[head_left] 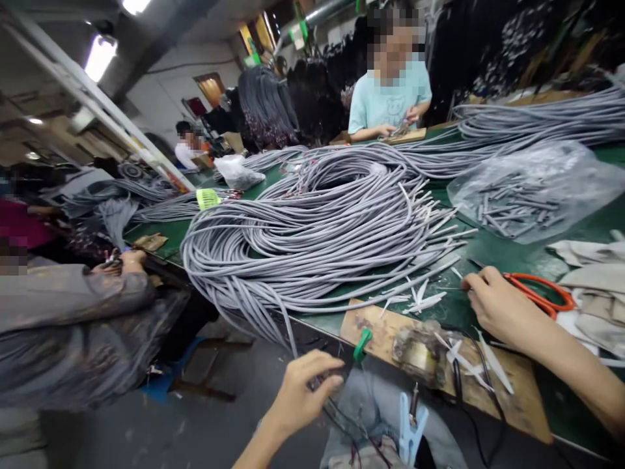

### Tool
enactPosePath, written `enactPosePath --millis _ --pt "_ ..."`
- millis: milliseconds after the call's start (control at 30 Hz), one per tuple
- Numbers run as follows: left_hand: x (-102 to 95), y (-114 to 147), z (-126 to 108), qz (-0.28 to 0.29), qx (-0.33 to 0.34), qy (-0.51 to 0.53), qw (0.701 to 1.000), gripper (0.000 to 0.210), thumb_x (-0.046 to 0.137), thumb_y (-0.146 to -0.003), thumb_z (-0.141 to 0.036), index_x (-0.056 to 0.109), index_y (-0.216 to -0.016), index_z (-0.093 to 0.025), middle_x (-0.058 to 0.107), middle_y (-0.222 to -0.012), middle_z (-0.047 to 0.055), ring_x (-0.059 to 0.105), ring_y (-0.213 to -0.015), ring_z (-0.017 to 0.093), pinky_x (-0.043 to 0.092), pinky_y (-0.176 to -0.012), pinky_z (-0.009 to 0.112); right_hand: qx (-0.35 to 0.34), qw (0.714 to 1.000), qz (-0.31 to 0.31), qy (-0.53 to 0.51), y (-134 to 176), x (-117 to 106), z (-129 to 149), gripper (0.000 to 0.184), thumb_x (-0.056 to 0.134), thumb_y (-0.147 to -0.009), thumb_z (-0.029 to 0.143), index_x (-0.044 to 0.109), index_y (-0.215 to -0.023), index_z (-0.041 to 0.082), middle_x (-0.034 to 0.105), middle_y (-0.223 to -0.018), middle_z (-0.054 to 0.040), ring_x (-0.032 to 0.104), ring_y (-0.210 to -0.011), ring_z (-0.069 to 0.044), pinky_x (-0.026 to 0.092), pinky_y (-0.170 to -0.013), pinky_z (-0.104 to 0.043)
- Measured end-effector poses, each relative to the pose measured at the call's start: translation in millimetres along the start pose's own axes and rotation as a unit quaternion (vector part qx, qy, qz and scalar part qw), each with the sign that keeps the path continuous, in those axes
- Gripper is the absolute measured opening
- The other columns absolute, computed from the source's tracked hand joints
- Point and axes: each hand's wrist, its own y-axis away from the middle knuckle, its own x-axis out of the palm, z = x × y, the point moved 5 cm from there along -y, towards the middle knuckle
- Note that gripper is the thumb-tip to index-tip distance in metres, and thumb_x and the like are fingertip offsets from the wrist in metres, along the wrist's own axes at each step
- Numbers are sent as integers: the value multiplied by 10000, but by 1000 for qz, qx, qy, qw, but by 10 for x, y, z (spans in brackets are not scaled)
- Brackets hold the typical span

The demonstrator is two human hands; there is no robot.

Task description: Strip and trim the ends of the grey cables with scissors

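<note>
My left hand [307, 391] is at the table's front edge, fingers curled round a grey cable [291, 332] that hangs down from the large coiled bundle [273, 241]. Thin dark wires [342, 420] trail below that hand. Over the table on the right, my right hand [493, 306] has its fingertips pinched together. A thin strip shows at the fingertips; whether it is held is unclear. Orange-handled scissors [541, 293] lie behind that hand, partly hidden by it. White scraps [422, 298] lie to its left, near the cables' pale ends [439, 228].
A wooden board [522, 397] at the table edge carries a transformer-like block [420, 352] and a green clip [362, 344]. A blue clip [411, 426] is below. A plastic bag of grey tube pieces [527, 195] and cloth [596, 280] lie right. Co-workers sit opposite [390, 98] and left [73, 312].
</note>
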Motion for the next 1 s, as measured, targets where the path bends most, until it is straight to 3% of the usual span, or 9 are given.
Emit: enactPosePath --millis 100,267,400,467,567,667,733,833,1000 --pt "-237 -354 -97 -141 88 -132 977 269 548 -793 -156 614 -1046 -222 636 -946 78 574 -906 199 450 -814 348 -25 995 39 84 -31 -88 51 98 490 -790 191 547 -854 142 465 -773 -92 481 -580 -152 354 -562 -281" --pt "-278 -787 68 -172 122 -232 950 132 526 -812 -186 632 -891 -192 635 -816 69 582 -794 199 455 -745 336 68 988 65 124 -60 -226 -16 197 435 -860 315 549 -890 157 525 -781 -89 529 -566 -169 320 -519 -261" --pt "-523 -1008 -63 -251 69 -201 944 140 498 -825 -208 593 -917 -162 658 -790 56 624 -710 175 470 -652 261 125 991 56 11 -105 -293 -59 260 371 -884 298 570 -788 162 541 -580 -43 520 -499 -166 277 -486 -245" --pt "-540 -1191 -326 -214 80 -158 961 155 499 -825 -224 599 -923 -157 668 -784 47 628 -668 158 468 -602 232 113 991 45 -63 -143 -338 -9 267 359 -877 248 588 -770 161 539 -550 -25 510 -495 -148 297 -489 -237" --pt "-277 -1512 -921 -76 173 -73 979 241 472 -838 -185 593 -1045 -154 682 -925 70 637 -804 164 480 -711 247 83 968 36 -233 -181 -426 115 263 381 -852 258 623 -827 160 494 -523 21 452 -467 -107 312 -466 -211" --pt "138 -1772 -1463 41 247 1 968 262 453 -841 -137 613 -1046 -172 686 -895 62 626 -759 155 482 -689 262 112 875 -38 -469 -163 -558 132 251 521 -758 296 634 -918 140 428 -502 56 330 -409 -66 238 -394 -191" --pt "318 -1908 -1666 32 263 33 964 199 524 -806 -155 648 -961 -167 688 -823 58 613 -698 157 475 -641 266 137 799 -110 -575 -123 -638 71 303 585 -699 273 628 -970 145 410 -497 71 259 -383 -42 179 -368 -185" --pt "450 -2047 -1695 -6 234 75 969 145 553 -799 -202 677 -865 -162 675 -760 55 592 -639 140 449 -560 234 143 727 -165 -651 -84 -703 -9 290 621 -679 285 646 -936 153 476 -520 56 213 -365 -22 126 -357 -189" --pt "555 -2073 -1482 -1 209 139 968 155 560 -797 -213 677 -887 -165 653 -766 54 585 -633 126 448 -544 213 194 740 -213 -607 -80 -722 -38 237 648 -693 380 644 -734 147 545 -557 17 299 -376 -33 175 -341 -192"
